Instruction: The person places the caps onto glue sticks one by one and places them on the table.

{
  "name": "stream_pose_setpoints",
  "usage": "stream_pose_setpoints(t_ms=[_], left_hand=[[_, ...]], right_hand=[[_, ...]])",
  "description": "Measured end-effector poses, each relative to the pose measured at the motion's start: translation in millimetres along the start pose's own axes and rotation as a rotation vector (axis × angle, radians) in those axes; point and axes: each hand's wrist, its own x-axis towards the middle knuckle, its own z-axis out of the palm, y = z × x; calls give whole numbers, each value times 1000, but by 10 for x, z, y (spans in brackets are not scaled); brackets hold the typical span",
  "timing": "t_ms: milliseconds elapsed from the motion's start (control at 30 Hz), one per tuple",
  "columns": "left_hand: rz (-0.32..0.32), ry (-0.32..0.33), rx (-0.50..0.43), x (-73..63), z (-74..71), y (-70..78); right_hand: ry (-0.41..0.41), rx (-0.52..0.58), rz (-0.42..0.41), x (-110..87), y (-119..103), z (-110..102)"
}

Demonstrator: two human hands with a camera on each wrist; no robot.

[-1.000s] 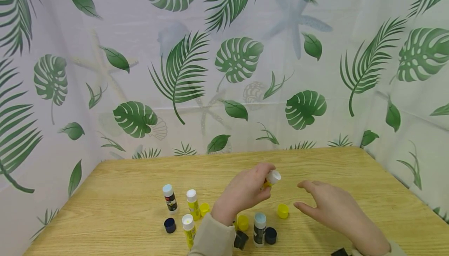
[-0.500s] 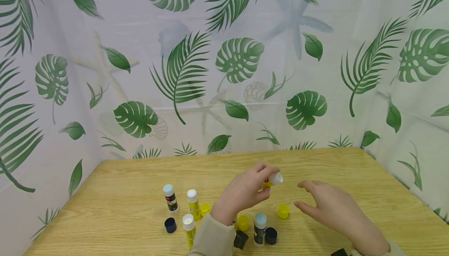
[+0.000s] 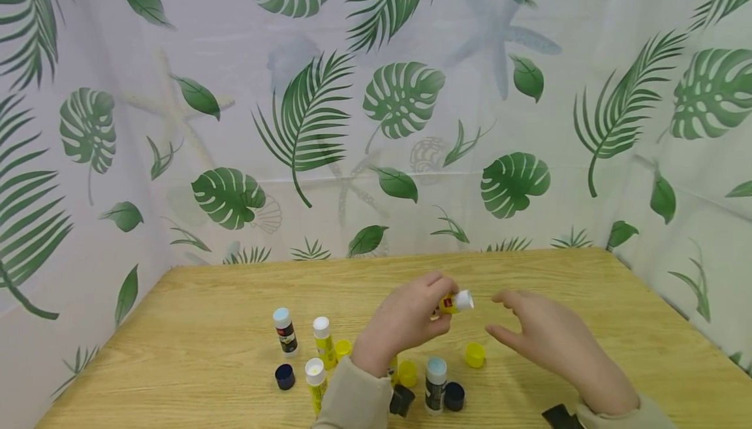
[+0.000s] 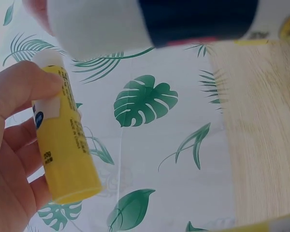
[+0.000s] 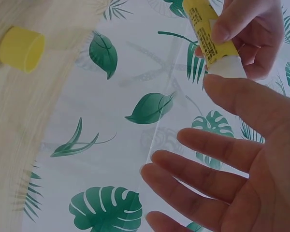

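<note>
My left hand (image 3: 405, 318) holds a yellow glue stick (image 3: 455, 302) above the table, tilted nearly level, its white uncapped end pointing right. In the left wrist view the thumb and curled fingers grip the yellow barrel (image 4: 67, 140). My right hand (image 3: 546, 341) hovers just to the right of the white end, apart from it in the head view. Its fingers are spread and loosely bent, holding nothing, as the right wrist view shows (image 5: 241, 169). Below, between the hands, a yellow cap (image 3: 474, 354) lies on the table.
Uncapped glue sticks stand left: a black-labelled one (image 3: 286, 334) and yellow ones (image 3: 323, 343). Another black-labelled stick (image 3: 435, 386) stands in front beside a dark cap (image 3: 454, 396). More caps, yellow (image 3: 407, 373) and dark (image 3: 284, 377), lie around. A leaf-printed curtain (image 3: 376, 122) surrounds the wooden table (image 3: 205, 311).
My left hand has turned the glue stick so its white end points more to the right and its red label shows. My right hand has shifted slightly left and up, closer to it.
</note>
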Motion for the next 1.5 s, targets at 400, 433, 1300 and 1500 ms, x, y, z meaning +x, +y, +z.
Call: stream_pose_setpoints(t_ms=[400, 433, 1300, 1500], left_hand=[[21, 33, 54, -3, -50, -23], [22, 34, 57, -1, -50, -25], [50, 29, 74, -3, -44, -18], [42, -2, 79, -5, -39, -9]], right_hand=[[24, 44, -48, 115, 13, 46], [35, 45, -62, 125, 23, 66], [-305, 203, -55, 230, 100, 591], [-351, 234, -32, 199, 105, 649]])
